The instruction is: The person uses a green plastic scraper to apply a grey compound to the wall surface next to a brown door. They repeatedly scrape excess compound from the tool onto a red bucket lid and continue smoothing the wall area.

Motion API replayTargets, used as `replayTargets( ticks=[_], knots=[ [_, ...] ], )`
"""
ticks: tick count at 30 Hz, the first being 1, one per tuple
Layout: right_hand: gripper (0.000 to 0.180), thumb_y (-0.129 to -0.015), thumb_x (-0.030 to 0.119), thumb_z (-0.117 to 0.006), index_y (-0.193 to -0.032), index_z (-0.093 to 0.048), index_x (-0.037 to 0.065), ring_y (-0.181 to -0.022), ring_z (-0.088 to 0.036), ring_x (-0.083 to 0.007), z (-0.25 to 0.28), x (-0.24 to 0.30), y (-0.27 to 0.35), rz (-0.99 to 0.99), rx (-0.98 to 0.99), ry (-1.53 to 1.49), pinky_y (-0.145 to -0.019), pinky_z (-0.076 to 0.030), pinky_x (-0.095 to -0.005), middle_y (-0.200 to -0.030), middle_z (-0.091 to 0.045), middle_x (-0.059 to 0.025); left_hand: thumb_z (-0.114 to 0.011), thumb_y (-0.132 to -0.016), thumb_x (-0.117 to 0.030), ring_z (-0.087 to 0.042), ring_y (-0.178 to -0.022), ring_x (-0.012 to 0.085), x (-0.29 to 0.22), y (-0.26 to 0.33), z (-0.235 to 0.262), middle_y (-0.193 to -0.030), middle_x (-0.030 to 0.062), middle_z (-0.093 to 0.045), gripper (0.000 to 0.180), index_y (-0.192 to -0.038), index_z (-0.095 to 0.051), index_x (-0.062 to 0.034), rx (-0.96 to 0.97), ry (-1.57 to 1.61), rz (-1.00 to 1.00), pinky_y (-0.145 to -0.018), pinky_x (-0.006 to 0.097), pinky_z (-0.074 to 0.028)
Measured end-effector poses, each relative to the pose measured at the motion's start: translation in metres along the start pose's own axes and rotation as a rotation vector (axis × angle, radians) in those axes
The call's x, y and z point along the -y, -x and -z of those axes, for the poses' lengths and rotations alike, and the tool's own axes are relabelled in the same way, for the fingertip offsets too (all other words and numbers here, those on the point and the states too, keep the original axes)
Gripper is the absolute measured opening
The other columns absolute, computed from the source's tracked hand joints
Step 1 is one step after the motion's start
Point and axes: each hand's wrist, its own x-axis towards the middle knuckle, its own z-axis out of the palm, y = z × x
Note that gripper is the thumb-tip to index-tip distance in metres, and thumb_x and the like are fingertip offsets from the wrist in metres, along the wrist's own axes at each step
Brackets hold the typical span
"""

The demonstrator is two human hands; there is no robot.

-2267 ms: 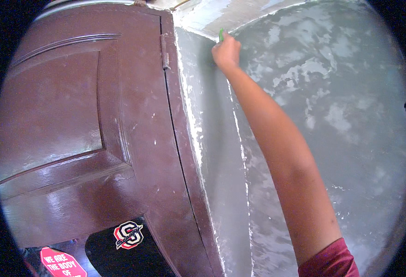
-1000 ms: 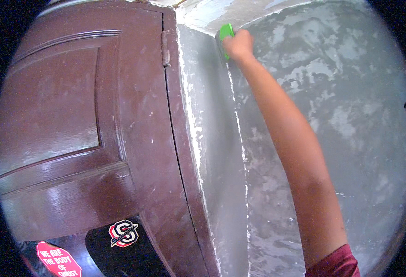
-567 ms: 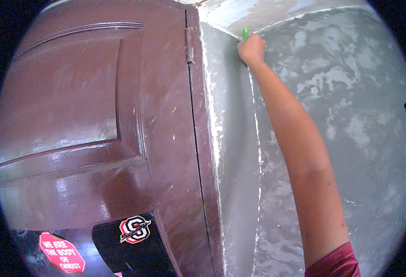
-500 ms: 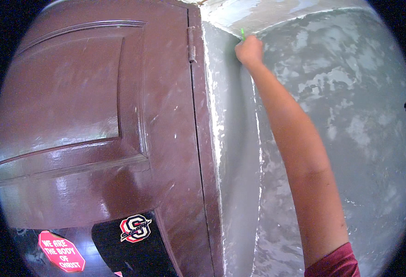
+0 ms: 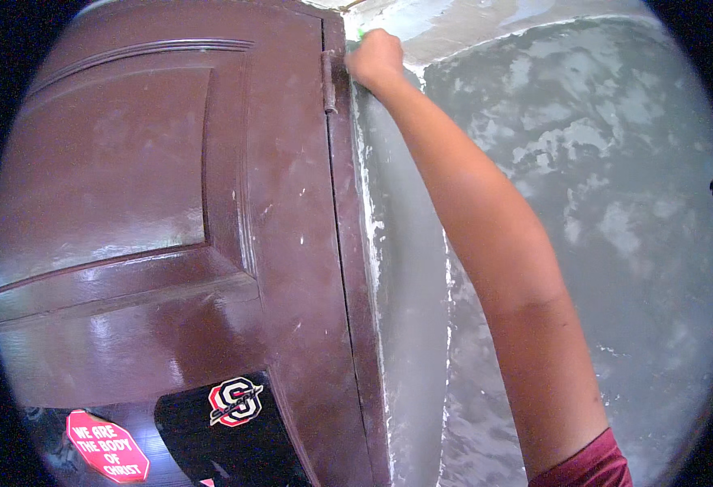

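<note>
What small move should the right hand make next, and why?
I would probably draw the green tool slightly downward along the door frame: the right hand holds it near the top of the narrow grey strip, and a ragged white line runs down between strip and frame.

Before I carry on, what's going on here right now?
The person's right grip is closed on a green tool, mostly hidden by it. It is raised to the top of a narrow grey wall strip, by the hinge side of a brown door. A patchy grey wall spreads to the right; the left grip is out of view.
</note>
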Motion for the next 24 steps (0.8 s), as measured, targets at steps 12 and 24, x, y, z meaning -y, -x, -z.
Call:
replayTargets(
  ticks=[12, 24],
  knots=[
    [0.025, -0.072, 0.011, -0.06, -0.093, -0.068, -0.001, -0.083, -0.065, -0.0393, 0.053, 0.02, -0.005, 0.157, -0.162, -0.234, -0.077, -0.051, -0.0439, -0.084, -0.065, -0.0271, -0.042, -0.098, -0.029, -0.058, -0.09, 0.0174, -0.021, 0.015, -0.033, -0.107, 0.0076, -0.064, 0.041, -0.123, -0.057, -0.0015, 0.347, -0.306, -0.069, -0.079, 0.026, -0.045],
    [0.018, -0.071, 0.005, -0.06, -0.079, -0.064, -0.01, -0.085, -0.063, -0.0431, 0.022, -0.089, 0.001, -0.064, -0.128, 0.031, -0.08, -0.05, -0.0466, -0.084, -0.063, -0.0297, -0.042, -0.097, -0.029, -0.053, -0.081, 0.0125, 0.014, 0.002, -0.006, -0.097, 0.0023, -0.061, 0.039, -0.122, -0.058, -0.0038, 0.165, -0.485, -0.242, -0.069, 0.025, -0.04]
  ],
)
